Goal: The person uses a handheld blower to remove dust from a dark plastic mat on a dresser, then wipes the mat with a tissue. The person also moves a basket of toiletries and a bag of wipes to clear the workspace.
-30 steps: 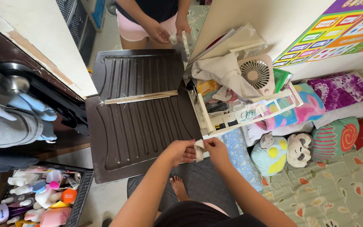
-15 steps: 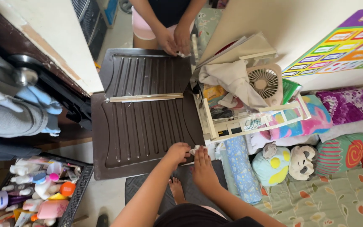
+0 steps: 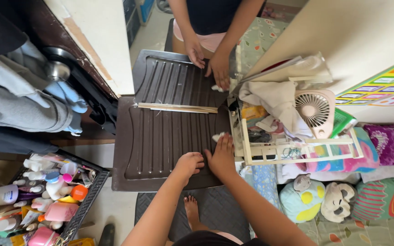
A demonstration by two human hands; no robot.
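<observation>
So I've got both hands down on the brown ribbed panel (image 3: 160, 136), which lies flat with its near edge right above my foot. My left hand (image 3: 189, 163) is curled into a loose fist, knuckles resting on the near right corner of the panel and gripping nothing as far as I can see. My right hand (image 3: 222, 155) is open and flat beside it, fingers spread, pressing a small white cloth (image 3: 217, 136) at the panel's right edge; only a bit of it pokes out past my fingertips.

The panel looks like stiff molded plastic, light for its size but wide and awkward, and glossy enough to be slippery, so I'd say grip it by the raised rim at the edges, not the ribbed middle. A pale wooden strip (image 3: 177, 108) lies loose across the seam where a second ribbed panel (image 3: 172, 77) meets it on the far side, and it'd probably slide off if tilted.

At the far end of that second panel another person has both hands (image 3: 206, 57) on it. Just right of my panel is a white rack (image 3: 297, 152) with a small pink fan (image 3: 315, 111); left of it, a black basket of bottles (image 3: 46, 200).
</observation>
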